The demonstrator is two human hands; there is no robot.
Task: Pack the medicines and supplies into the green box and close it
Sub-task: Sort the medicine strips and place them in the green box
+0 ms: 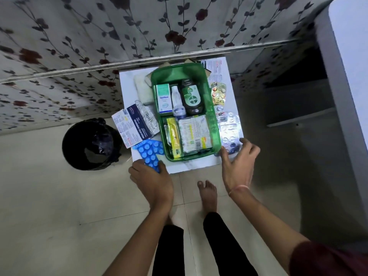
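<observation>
The green box [213,124] stands open on a small white table [191,166]. Inside lie an Optibex carton [164,98], a small white bottle [177,104], a dark Dettol bottle [192,96], a yellow pack [174,136] and a white printed pack [194,134]. My left hand [151,180] grips blue tablet strips [148,151] at the table's near left corner. My right hand [239,164] hovers with fingers apart over silver blister strips [229,130] to the right of the box. A dressing carton [131,126] and a white gauze pack [142,87] lie left of the box.
A black bin [91,144] stands on the tiled floor left of the table. A floral-papered wall [119,32] runs behind it. A white cabinet [346,76] rises at the right. My bare feet [207,194] are just in front of the table. More blister strips [218,92] and a leaflet [216,68] lie far right.
</observation>
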